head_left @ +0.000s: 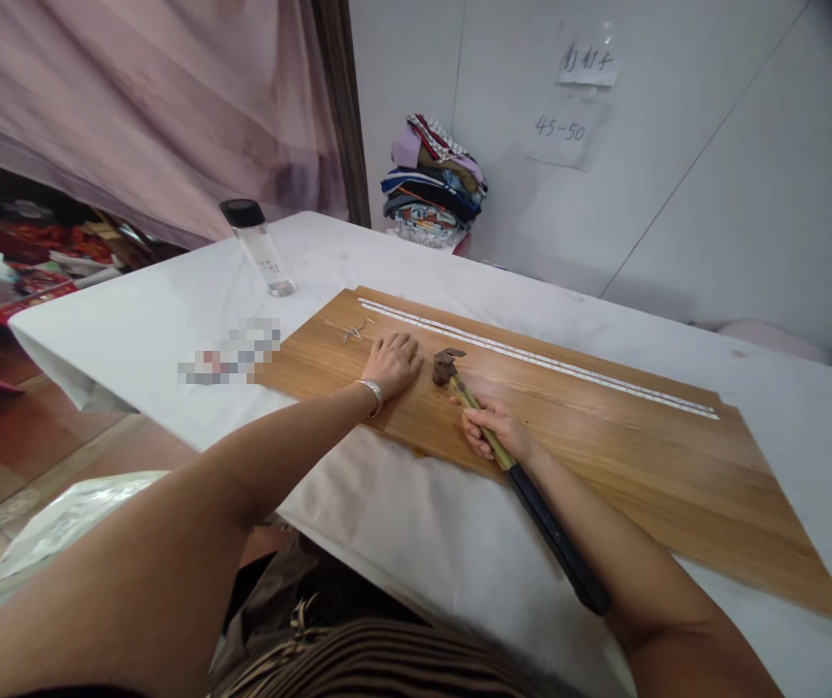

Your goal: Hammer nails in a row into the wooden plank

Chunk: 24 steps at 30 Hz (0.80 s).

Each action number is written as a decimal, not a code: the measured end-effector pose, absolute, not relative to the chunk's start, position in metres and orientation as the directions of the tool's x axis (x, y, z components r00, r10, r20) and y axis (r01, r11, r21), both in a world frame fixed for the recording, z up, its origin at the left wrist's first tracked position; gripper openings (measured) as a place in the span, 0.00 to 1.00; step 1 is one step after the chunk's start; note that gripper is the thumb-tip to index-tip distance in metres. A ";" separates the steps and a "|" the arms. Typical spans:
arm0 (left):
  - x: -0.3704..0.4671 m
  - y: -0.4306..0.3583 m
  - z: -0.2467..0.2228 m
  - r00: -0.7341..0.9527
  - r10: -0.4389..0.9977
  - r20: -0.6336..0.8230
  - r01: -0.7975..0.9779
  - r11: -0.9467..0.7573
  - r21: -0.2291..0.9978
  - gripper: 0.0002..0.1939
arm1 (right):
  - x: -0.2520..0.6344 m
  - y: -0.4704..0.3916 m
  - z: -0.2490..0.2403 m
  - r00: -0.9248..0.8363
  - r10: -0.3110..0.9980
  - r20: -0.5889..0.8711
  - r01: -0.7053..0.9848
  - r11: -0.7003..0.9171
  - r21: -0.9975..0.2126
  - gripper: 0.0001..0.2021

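A long wooden board [605,475] lies on the white table. My right hand [493,429] is closed round the yellow shaft of a claw hammer [465,393], well up near its rusty head. The black grip slants down toward my right forearm. The head is over the board, just right of my left hand [393,364]. That hand lies flat, palm down, on the board, with fingers stretched out and a silvery bracelet at the wrist. Several nails [356,333] lie in a loose group on the board beyond my left fingers.
Two white measuring strips [532,355] run along the board's far edge. A clear bottle with a black lid [269,254] stands on the white table [132,310]. Folded clothes [434,184] are stacked behind it by the wall. A pixelated patch covers something left of the board.
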State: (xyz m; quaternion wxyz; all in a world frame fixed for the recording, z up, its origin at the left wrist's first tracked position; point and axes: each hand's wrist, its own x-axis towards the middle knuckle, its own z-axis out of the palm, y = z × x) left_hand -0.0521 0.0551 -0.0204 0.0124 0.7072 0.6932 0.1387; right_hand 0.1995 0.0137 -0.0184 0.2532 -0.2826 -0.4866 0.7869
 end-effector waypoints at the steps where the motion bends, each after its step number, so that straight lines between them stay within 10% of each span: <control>1: -0.052 0.055 -0.020 0.001 0.984 0.179 0.977 -0.039 0.209 0.17 | 0.200 0.014 -0.018 -0.714 0.674 -0.193 -0.127 -0.395 -0.910 0.26; 24: -0.052 0.055 -0.019 -0.003 0.983 0.182 0.973 -0.040 0.228 0.17 | 0.199 0.012 -0.016 -0.716 0.669 -0.199 -0.118 -0.397 -0.910 0.26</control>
